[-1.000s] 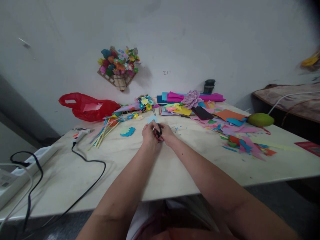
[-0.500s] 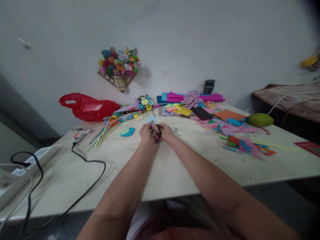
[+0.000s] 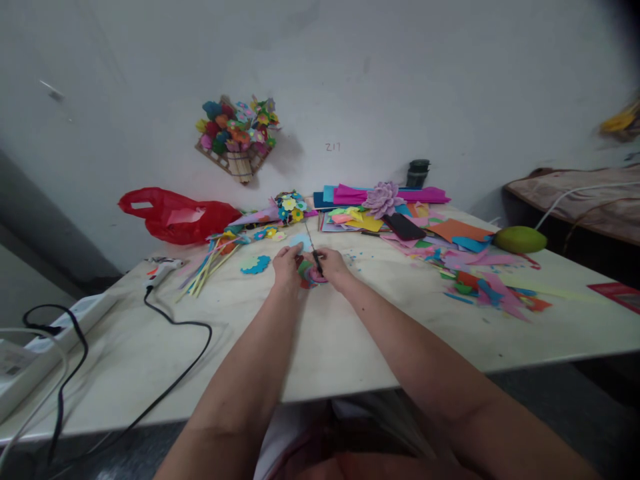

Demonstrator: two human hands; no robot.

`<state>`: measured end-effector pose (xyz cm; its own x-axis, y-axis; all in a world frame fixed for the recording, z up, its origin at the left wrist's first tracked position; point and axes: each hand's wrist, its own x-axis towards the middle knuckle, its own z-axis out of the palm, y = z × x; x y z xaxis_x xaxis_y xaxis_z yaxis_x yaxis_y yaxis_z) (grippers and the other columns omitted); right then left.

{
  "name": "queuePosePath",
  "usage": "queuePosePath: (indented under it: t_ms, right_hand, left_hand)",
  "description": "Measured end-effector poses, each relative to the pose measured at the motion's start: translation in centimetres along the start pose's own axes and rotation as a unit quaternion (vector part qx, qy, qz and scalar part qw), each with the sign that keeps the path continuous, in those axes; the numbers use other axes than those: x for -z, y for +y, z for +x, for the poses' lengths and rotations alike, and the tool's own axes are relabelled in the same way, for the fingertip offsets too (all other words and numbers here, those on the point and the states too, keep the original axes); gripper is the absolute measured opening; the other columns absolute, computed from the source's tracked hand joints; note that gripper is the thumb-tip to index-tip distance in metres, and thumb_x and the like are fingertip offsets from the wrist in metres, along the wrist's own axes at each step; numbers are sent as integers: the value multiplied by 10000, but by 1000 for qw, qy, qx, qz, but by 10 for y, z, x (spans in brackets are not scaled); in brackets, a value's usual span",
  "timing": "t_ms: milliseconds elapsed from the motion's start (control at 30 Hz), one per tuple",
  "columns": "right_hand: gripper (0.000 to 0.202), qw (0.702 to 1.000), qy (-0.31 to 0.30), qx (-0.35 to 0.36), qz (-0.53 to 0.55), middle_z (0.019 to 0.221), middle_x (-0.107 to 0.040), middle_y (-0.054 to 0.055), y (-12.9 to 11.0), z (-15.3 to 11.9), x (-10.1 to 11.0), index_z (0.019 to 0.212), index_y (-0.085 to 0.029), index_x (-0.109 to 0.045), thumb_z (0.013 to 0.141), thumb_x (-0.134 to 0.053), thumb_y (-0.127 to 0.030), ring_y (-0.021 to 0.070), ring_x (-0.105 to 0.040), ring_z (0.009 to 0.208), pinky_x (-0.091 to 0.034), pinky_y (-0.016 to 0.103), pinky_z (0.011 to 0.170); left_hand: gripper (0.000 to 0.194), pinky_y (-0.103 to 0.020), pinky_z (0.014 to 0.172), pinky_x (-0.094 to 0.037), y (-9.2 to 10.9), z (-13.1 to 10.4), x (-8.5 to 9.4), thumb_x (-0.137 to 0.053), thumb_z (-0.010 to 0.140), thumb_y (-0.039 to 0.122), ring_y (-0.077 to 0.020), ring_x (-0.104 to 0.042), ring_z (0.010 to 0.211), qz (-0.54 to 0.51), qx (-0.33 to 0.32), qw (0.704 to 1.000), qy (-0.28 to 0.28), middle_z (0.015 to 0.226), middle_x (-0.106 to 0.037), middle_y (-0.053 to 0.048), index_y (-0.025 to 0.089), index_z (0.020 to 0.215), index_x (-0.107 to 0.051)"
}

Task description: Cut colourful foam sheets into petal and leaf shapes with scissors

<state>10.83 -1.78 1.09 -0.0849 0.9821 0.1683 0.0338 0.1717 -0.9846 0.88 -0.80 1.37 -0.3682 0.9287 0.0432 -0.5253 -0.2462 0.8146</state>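
Note:
Pinched in my left hand (image 3: 287,264) is a light blue piece (image 3: 300,241) that sticks out beyond the fingertips. My right hand (image 3: 331,265) is closed on black-handled scissors (image 3: 317,259), whose thin blades point away from me, just right of the blue piece. Beneath and between both hands lie pink, green and red pieces (image 3: 313,275) on the pale table. A blue and green scalloped piece (image 3: 256,265) rests left of my left hand. Small blue scraps (image 3: 356,256) are scattered right of my right hand.
A glue gun (image 3: 163,270) with a black cable and a power strip (image 3: 75,320) are at the left. Behind are a red bag (image 3: 175,217) and paper flowers (image 3: 291,207). A phone (image 3: 404,227), coloured scraps (image 3: 493,293) and a green fruit (image 3: 520,239) are at the right.
My left hand has moved slightly left, away from my right hand, with the light blue piece. The pink, green and red pieces between the hands show more, and the scissors' blades are more visible.

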Motion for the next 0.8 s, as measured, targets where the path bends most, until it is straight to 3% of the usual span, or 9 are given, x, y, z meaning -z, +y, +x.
queuePosePath:
  t_ms: [333, 600, 800]
  right_hand:
    - [258, 991, 129, -14, -32, 522, -550, -23, 9, 19, 24, 810, -149, -633, 686, -693, -367, 96, -495, 401, -423, 213, 407]
    - [242, 984, 131, -32, 114, 530, -547, -41, -22, 6, 36, 832, -152, -562, 679, -714, -261, 69, -490, 417, -354, 162, 390]
    - [275, 988, 88, -27, 122, 548, -557, -37, -29, 4, 43, 842, -157, -557, 641, -725, -241, 79, -508, 448, -323, 163, 378]
  left_hand:
    - [293, -219, 570, -483, 5, 3, 6, -755, 500, 181, -93, -573, 557, 40, 13, 997, -66, 555, -554, 30, 175, 553, -467]
    - [308, -220, 516, -463, 7, -2, 5, -791, 439, 180, -98, -563, 510, 67, 62, 985, -144, 564, -589, 1, 154, 549, -504]
    - [300, -229, 494, -440, 4, -4, 8, -812, 432, 196, -107, -549, 481, 119, 83, 970, -193, 539, -591, -19, 145, 531, -533]
